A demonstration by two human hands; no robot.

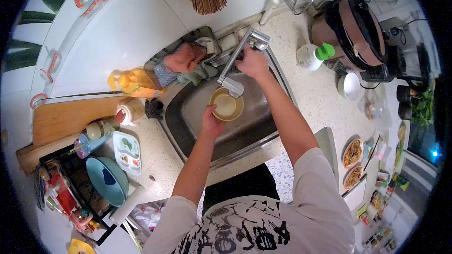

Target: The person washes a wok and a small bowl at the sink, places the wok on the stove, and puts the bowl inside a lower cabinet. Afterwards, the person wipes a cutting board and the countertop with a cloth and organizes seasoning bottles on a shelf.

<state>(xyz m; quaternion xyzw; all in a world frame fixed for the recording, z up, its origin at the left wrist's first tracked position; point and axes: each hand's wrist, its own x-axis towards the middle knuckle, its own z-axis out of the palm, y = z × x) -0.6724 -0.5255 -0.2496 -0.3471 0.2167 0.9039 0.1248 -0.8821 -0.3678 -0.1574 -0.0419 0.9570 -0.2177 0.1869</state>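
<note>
My left hand [213, 121] grips the rim of a small yellow bowl [226, 105], holding it above the sink [188, 134]. The bowl sits right under the spout of the chrome faucet [231, 66], whose head hides part of its upper right rim. Its inside looks pale; I cannot tell whether water is in it. My right hand [254, 62] is at the base of the faucet, by the handle. Its fingers curl behind the metal and are partly hidden.
Left of the sink stand a yellow pump bottle [134, 82], a divided plate [127, 153] and a blue basin [107, 181]. A rack with cloths [184, 57] sits behind it. On the right are a green-topped white bottle [310, 57], a white bowl [349, 87] and a brown cooker [351, 30].
</note>
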